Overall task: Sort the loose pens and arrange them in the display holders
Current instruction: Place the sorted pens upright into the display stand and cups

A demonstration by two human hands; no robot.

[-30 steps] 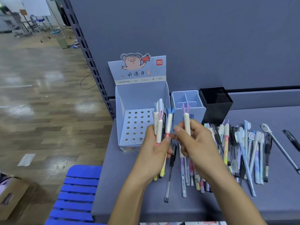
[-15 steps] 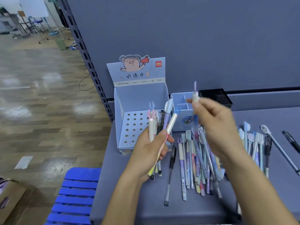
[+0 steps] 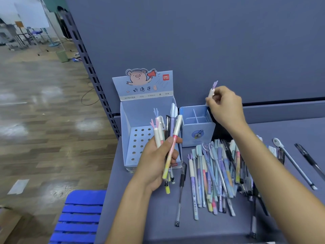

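Right hand (image 3: pixel 226 107): fingers (image 3: pixel 211 101) pinched on a white pen with a purple tufted cap (image 3: pixel 212 89), held upright above the far-right corner of the blue divided holder (image 3: pixel 198 132). Lower part of that pen was hidden behind the hand, so couldn't tell if its tip was inside a compartment.

Left hand (image 3: pixel 158 159): fingers wrapped round a bundle of pens (image 3: pixel 167 138), caps up, fanned out, in front of the pig-print display box (image 3: pixel 140 120). The box stood at the far left of the surface (image 3: pixel 140 217), with its hole-grid insert showing. Blue holder just right of it.

Loose pens (image 3: pixel 214 176) lay in a pile on the surface, near side of the blue holder. One black pen (image 3: pixel 181 192) lay alone left of the pile; two more (image 3: pixel 297 166) well to the right. Blue slatted chair (image 3: pixel 79 217) at near left.
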